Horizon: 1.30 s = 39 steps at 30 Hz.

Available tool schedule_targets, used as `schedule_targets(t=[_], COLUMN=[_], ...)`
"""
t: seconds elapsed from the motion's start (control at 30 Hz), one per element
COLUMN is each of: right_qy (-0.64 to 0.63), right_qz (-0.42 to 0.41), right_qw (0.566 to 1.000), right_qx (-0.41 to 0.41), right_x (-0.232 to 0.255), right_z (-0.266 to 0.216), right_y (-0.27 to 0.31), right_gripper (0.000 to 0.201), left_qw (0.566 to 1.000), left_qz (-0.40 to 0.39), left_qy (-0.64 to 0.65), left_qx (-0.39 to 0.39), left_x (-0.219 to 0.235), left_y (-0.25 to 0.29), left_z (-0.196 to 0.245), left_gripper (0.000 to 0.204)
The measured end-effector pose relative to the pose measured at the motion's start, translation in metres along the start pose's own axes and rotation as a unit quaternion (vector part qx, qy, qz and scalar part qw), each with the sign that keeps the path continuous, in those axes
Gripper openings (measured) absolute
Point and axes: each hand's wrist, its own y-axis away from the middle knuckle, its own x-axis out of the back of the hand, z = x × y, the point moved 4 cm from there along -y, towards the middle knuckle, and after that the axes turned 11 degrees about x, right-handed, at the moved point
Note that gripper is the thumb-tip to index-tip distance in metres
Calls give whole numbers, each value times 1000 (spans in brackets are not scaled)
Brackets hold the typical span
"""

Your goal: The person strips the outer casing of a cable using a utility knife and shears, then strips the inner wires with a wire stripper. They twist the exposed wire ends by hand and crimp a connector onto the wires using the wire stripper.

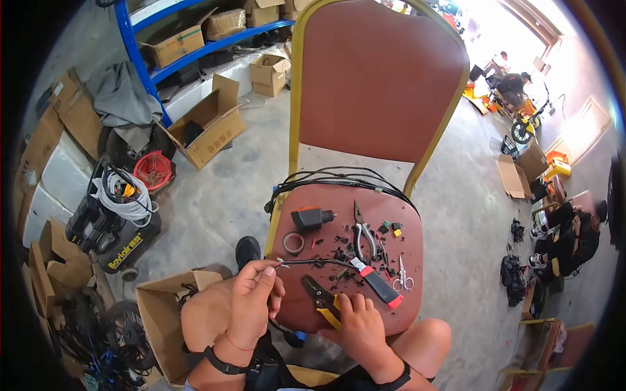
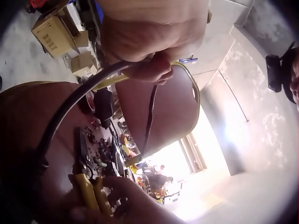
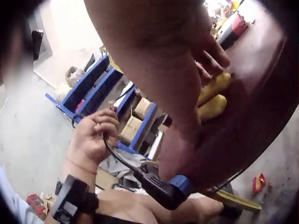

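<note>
In the head view the left hand (image 1: 253,301) pinches a black cable (image 1: 313,262) near its frayed end, and the cable's other part hangs below it. A black plug with a blue ring (image 3: 180,186) shows under that hand in the right wrist view. The right hand (image 1: 362,324) has its fingers round the yellow handles of the wire strippers (image 1: 321,301), which lie on the red chair seat (image 1: 407,260). A red-and-black utility knife (image 1: 379,287) lies across the cable, with scissors (image 1: 402,277) to its right.
Pliers (image 1: 362,234), a tape roll (image 1: 293,243), a black tool piece (image 1: 312,218) and dark scraps are on the seat. Coiled black cables (image 1: 352,174) lie at its back edge, before the backrest (image 1: 381,85). An open carton (image 1: 156,319) stands at the left; people are at the far right.
</note>
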Motion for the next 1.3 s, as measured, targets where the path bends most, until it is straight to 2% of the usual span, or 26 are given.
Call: schedule_targets(t=[0.17, 0.27, 0.47, 0.53, 0.57, 0.6, 0.63, 0.67, 0.8, 0.83, 0.93, 1.03, 1.13, 1.2, 1.23, 1.3], right_qy=[-13, -14, -48, -156, -209, -342, -467, -583, -683, -688, -736, -728, -622, -591, -577, -575], right_qz=[-14, 17, 45, -37, -78, -96, -113, -130, -127, -140, -105, -109, -123, -112, -108, -80], right_qw=[1000, 1000, 997, 984, 970, 925, 861, 777, 696, 690, 653, 673, 773, 798, 808, 812], right_qx=[-1, 17, -32, -75, -95, -132, -167, -198, -181, -176, -141, -69, 19, 40, 48, 58], right_x=[-10, -14, -13, -11, -9, -10, -10, -12, -8, -6, 1, 2, 5, 8, 8, 6], right_z=[3, 3, 14, 23, 28, 31, 33, 33, 24, 21, 10, 4, 3, 0, -3, -4], right_y=[-2, 4, 13, 11, 11, 12, 14, 17, 25, 25, 23, 18, 18, 19, 22, 25], right_gripper=[68, 58, 42, 34, 31, 30, 29, 29, 34, 39, 45, 51, 54, 56, 58, 59], left_qw=[998, 995, 989, 988, 988, 988, 989, 989, 988, 988, 987, 984, 969, 949, 932, 909], left_qz=[-23, -47, -66, -62, -59, -54, -52, -47, -32, -24, -13, -12, -1, 22, 29, 46], left_qy=[-51, -77, -98, -105, -104, -103, -94, -86, -66, -64, -59, -77, -149, -221, -243, -296], left_qx=[-17, -42, -86, -94, -97, -99, -105, -111, -137, -139, -146, -160, -195, -222, -265, -291], left_x=[-17, -32, -64, -70, -71, -70, -68, -63, -47, -43, -36, -32, -33, -32, -32, -32], left_y=[10, 17, 37, 37, 34, 31, 28, 24, 17, 17, 15, 20, 26, 34, 35, 37], left_z=[-3, -1, 18, 19, 18, 16, 13, 11, 11, 10, 9, 7, 5, 2, 0, 1], left_gripper=[17, 17, 18, 18, 18, 18, 18, 18, 19, 18, 16, 17, 17, 17, 16, 16])
